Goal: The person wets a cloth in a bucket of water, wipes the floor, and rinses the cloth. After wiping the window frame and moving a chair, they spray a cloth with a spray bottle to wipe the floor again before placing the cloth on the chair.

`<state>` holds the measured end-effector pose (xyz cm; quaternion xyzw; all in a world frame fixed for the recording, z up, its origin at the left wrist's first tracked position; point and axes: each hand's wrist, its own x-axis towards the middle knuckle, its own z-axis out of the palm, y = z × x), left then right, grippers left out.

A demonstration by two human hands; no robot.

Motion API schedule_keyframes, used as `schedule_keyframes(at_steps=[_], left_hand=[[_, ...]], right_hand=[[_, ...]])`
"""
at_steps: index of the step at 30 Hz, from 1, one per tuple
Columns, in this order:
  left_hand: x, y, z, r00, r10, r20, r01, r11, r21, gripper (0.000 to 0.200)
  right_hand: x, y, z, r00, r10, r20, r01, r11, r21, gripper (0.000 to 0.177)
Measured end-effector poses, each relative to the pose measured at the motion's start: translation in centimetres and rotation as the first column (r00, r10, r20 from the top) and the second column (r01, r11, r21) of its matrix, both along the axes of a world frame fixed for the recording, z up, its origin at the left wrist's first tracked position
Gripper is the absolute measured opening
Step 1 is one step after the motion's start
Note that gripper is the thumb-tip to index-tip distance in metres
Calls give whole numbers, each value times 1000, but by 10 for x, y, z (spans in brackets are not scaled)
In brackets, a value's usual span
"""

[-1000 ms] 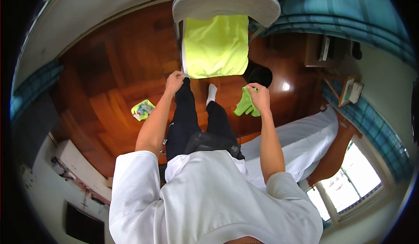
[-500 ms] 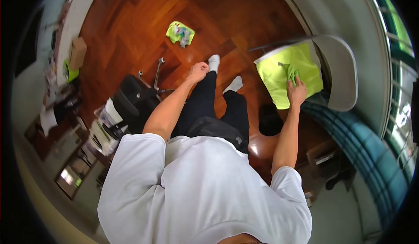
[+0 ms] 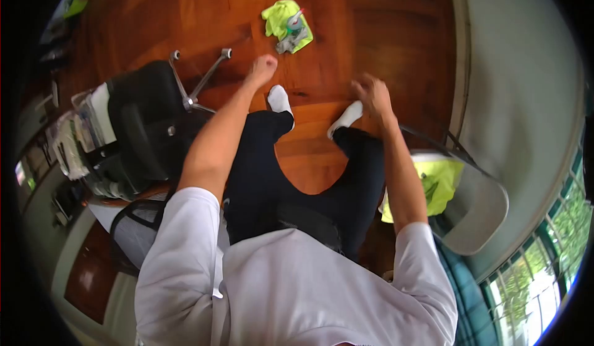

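My left hand is over the wood floor, above my white sock. Its fingers are curled closed, and what they hold, if anything, is hidden. Out in front of my other foot, my right hand has its thumb and fingers apart, slightly blurred, with nothing visible in it. Beyond both hands, a bright yellow-green cloth lies on the floor. On its near side sit a grey crumpled cloth and a small white and red item. Neither hand touches this pile.
A folding chair at my right has yellow-green fabric on it, partly hidden by my right forearm. To the left are a black office chair with metal legs and a stack of papers. A barred window is at lower right.
My right hand has left the green cloth on the folding chair and moved forward and left over the floor. My view has turned to the right, and my knees are wider apart.
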<state>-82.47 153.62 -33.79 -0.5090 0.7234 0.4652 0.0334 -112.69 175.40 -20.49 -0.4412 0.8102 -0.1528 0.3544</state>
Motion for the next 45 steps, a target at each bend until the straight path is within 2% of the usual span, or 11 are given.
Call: schedule_keyframes(at_steps=[7,13,17,27,33,35,36,39,40,43,45], left_hand=[[-31,-121,-152,972,119,201,-126,992,27,46],[-63,-144,-211,893,227,389,-334,912,236,75],[-60,-184,-297,998,50,29,-40,960,-277,49],[-91,-194,-171,959,-105,-262,-78,794,-603,41],[-125,-194,-119,853,-243,-463,151,962,-226,46],[-130,-243,-70,752,-574,-324,628,476,616,74],[-116,-194,-85,912,-368,-182,398,900,175,57],[-100,-222,-120,836,-444,-323,372,890,-262,47],[-94,-216,-113,947,-320,16,287,826,-485,45],[-84,-226,-152,979,-200,30,147,601,-786,40],[-93,-215,-166,988,-148,41,140,756,-640,37]], right_hand=[[19,-188,-178,891,432,-140,-430,902,49,47],[45,-241,-307,931,329,-155,-335,942,-12,81],[42,-258,-340,932,348,-95,-361,902,-236,85],[-27,-280,-301,981,166,95,-80,807,-585,64],[-81,-274,-234,993,-64,99,112,772,-625,37],[-118,-284,-249,964,-107,-242,-57,809,-586,62],[-126,-282,-251,964,-107,-244,-61,804,-591,62],[-137,-280,-252,958,-141,-248,-10,853,-522,83],[-135,-277,-252,962,-130,-239,-22,839,-544,83],[-129,-275,-255,970,-103,-220,-39,826,-563,83],[-124,-278,-256,958,-86,-274,-76,844,-531,80]])
